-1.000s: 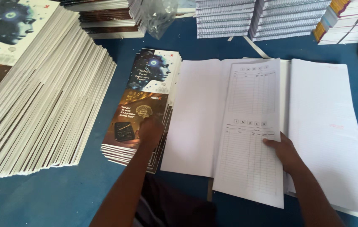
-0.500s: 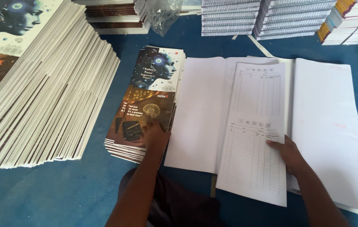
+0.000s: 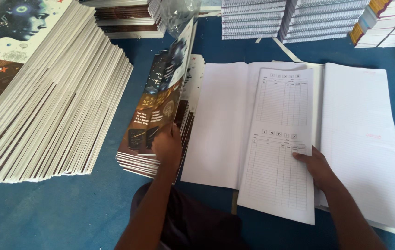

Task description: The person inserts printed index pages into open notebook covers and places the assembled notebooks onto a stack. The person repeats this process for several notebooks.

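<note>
Head view: your left hand [image 3: 167, 147] pinches the top cover [image 3: 160, 99] by its near edge, raised off the cover stack [image 3: 137, 159], not yet on any pages. Your right hand [image 3: 315, 164], fingers pressed flat, pins the index sheet [image 3: 278, 153] on the white page block [image 3: 216, 120]. Judged early: one cover lifted, many left. Big cover pile [image 3: 49, 102] lies left, bound stacks [image 3: 294, 18] behind.

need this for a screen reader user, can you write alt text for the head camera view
A person's left hand lifts a glossy printed cover sheet off a small stack of covers, while the right hand rests on a ruled index page atop white page bundles. All lie on a blue surface, with a tall fanned cover pile at left.
</note>
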